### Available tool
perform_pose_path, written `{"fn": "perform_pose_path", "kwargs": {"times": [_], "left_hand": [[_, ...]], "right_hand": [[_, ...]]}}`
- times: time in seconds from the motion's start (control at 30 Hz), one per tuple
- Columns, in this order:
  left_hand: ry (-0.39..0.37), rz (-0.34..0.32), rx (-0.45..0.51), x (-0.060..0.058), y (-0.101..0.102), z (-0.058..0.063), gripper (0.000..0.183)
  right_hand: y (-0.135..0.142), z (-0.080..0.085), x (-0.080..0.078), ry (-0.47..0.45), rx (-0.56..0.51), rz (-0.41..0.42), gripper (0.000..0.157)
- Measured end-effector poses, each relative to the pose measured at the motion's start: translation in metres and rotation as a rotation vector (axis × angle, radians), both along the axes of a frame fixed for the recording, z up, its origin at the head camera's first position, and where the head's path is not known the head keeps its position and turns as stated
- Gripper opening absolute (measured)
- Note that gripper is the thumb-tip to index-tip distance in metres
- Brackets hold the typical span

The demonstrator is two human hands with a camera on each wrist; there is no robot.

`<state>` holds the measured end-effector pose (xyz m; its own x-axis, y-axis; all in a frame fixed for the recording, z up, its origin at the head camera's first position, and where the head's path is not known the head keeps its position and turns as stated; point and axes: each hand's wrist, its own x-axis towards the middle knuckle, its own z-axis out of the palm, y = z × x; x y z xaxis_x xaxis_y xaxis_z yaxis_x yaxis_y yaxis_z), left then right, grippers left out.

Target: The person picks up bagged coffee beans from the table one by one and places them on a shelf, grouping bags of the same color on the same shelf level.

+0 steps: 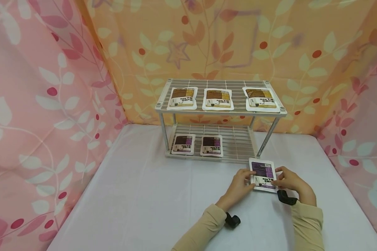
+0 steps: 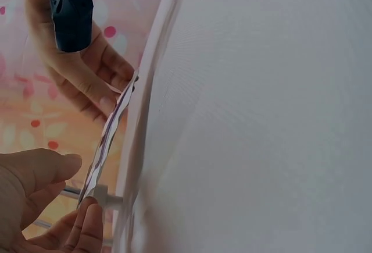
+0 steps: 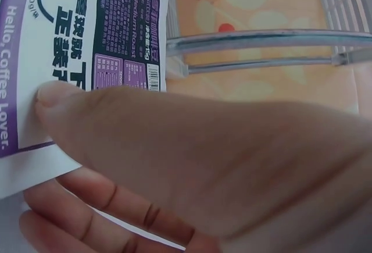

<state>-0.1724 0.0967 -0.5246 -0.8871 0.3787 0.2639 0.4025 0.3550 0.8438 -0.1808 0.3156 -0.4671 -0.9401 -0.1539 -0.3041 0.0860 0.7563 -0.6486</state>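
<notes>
A white and purple coffee sachet [image 1: 263, 175], printed "Hello, Coffee Lover.", is tilted above the table just in front of the rack's right front leg. My right hand [image 1: 289, 181] pinches its right edge; in the right wrist view the thumb [image 3: 61, 96] presses on the printed face, with the fingers behind. At the sachet's left edge is my left hand [image 1: 240, 184]. The left wrist view shows the left fingers [image 2: 87, 224] touching the near edge and the thumb [image 2: 49, 163] apart from the face. Two similar purple sachets [image 1: 183, 144] lie on the lower shelf's left half.
A white two-tier wire rack [image 1: 235, 143] stands at the back of the white-covered table [image 1: 138, 198]. On its top shelf lie three brown and yellow sachets [image 1: 217, 99]. Metal legs [image 1: 268, 136] stand at the corners. Patterned cloth [image 1: 207, 45] encloses the back and sides.
</notes>
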Motion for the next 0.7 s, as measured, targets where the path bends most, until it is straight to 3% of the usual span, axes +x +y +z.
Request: {"fn": "perform_pose_path", "kwargs": {"times": [0.7], "left_hand": [[-0.058,0.054,0.014,-0.009,-0.019,-0.001,0.051]], "right_hand": [[-0.021,0.002,-0.003,0.034,-0.011,0.051,0.066]]}}
